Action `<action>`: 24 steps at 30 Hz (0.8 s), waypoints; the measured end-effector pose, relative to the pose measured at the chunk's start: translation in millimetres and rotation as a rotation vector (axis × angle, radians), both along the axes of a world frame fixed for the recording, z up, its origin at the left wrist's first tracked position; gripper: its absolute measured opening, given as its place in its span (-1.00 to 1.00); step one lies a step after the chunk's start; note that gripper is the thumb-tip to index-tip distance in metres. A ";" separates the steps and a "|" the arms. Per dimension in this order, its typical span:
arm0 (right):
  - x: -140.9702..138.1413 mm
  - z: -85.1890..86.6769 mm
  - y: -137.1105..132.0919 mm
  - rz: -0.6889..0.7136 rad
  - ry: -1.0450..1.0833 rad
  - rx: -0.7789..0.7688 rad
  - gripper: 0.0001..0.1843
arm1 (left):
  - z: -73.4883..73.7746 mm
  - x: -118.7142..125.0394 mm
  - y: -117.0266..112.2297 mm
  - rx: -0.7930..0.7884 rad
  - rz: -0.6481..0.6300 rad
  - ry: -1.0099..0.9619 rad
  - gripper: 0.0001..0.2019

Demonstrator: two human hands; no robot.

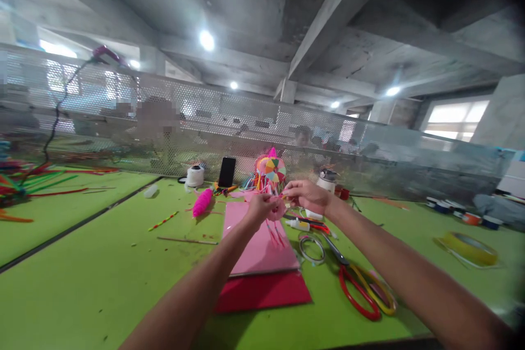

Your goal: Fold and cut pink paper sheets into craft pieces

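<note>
Both my hands are stretched out over a green table (102,273). My left hand (259,209) is closed on a small pink paper piece (277,211) with thin pink strips hanging down from it. My right hand (307,196) pinches the top of the same pink piece from the right. Under the hands lies a pink sheet (256,243) on top of a red sheet (262,291).
Red and yellow scissors (361,284), a tape ring (311,249) and a small glue bottle (298,224) lie to the right. A multicoloured paper ornament (271,170), a black phone (227,171), a fuzzy pink object (202,202) stand farther back. A perforated metal screen (246,126) runs behind.
</note>
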State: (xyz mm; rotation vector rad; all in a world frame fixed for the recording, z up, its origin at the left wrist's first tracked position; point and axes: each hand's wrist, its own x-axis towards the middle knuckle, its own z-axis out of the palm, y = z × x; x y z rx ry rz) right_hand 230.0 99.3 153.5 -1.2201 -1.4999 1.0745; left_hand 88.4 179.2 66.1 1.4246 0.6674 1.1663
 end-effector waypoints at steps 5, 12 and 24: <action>11.5 3.3 29.2 -0.113 0.015 0.105 -0.62 | 1.4 -3.7 10.9 -0.083 -0.160 -0.050 -0.63; 26.3 17.9 99.6 -0.251 -0.146 0.191 -0.71 | 4.8 0.8 32.5 -0.120 -0.313 -0.090 -0.56; 50.6 38.2 203.8 -0.365 -0.423 0.007 -0.65 | -53.4 -105.4 30.1 0.083 0.049 0.368 -0.61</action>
